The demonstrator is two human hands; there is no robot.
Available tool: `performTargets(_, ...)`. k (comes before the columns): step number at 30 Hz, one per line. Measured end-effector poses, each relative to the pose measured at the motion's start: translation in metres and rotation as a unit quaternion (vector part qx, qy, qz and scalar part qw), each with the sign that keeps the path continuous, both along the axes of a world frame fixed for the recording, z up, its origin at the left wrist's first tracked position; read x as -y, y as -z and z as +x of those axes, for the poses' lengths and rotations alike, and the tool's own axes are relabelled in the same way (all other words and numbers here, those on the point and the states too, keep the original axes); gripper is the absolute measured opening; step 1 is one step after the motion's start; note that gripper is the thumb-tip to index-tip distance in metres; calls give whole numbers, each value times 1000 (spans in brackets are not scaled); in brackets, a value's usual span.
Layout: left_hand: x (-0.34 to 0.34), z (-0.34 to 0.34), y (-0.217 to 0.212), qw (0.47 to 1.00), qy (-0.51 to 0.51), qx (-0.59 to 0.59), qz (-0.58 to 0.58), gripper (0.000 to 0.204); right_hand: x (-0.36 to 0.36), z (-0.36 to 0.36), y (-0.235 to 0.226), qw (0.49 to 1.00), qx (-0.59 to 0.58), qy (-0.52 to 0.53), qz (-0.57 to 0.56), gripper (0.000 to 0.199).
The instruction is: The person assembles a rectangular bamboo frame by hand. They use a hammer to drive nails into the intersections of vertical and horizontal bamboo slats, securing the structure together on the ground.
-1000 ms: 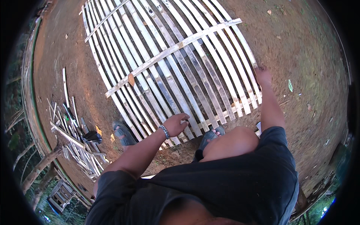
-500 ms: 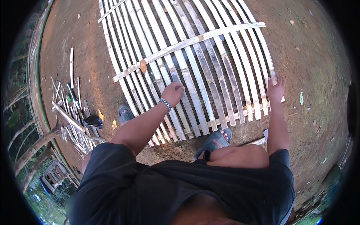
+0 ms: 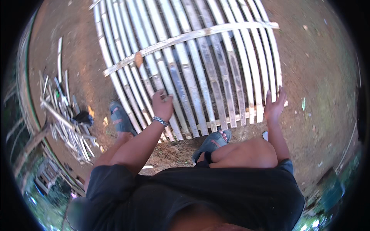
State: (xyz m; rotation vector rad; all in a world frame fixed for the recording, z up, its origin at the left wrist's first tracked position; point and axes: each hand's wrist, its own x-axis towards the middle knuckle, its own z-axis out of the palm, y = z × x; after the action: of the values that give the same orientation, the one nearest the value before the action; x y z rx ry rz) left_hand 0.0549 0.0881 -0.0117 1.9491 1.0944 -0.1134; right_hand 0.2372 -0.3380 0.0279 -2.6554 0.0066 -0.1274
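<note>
A panel of long, pale split bamboo slats [image 3: 201, 82] lies on the ground before me, with gaps between the slats. A bamboo crosspiece [image 3: 192, 35] runs over it, and another strip [image 3: 239, 116] passes under the near ends. My left hand [image 3: 162, 107], with a chain bracelet at the wrist, is over the slats left of the middle; its fingers are loosely bent and apart, holding nothing I can see. At the near right corner, my right hand [image 3: 274, 107] is open, thumb and fingers spread on either side of the outermost slats' ends.
My sandalled left foot [image 3: 121, 118] stands beside the panel's left edge, and my right sandal [image 3: 212, 144] is at its near edge. A heap of cut bamboo pieces [image 3: 65, 121] with a black bag [image 3: 83, 118] lies left. A brown leaf [image 3: 138, 59] rests by the crosspiece.
My left hand has moved left and slightly nearer, its fingers loosening. My right hand has shifted left and nearer, its fingers spreading from the slat's end. The view has shifted too.
</note>
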Motion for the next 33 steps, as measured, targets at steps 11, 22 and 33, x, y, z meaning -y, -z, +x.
performTargets(11, -6, 15, 5, 997, 35, -59, 46, 57, 133, -343, 118, 862, -260, 415, -128, 72)
performTargets(22, -2, 37, 6, 984, 70, -92, 134, 64, 129, -339, -24, 809, -195, 545, 97, 57)
performTargets(33, 10, 0, -15, 975, 97, -68, 186, 71, 123, -244, -46, 834, -158, 487, 205, 43)
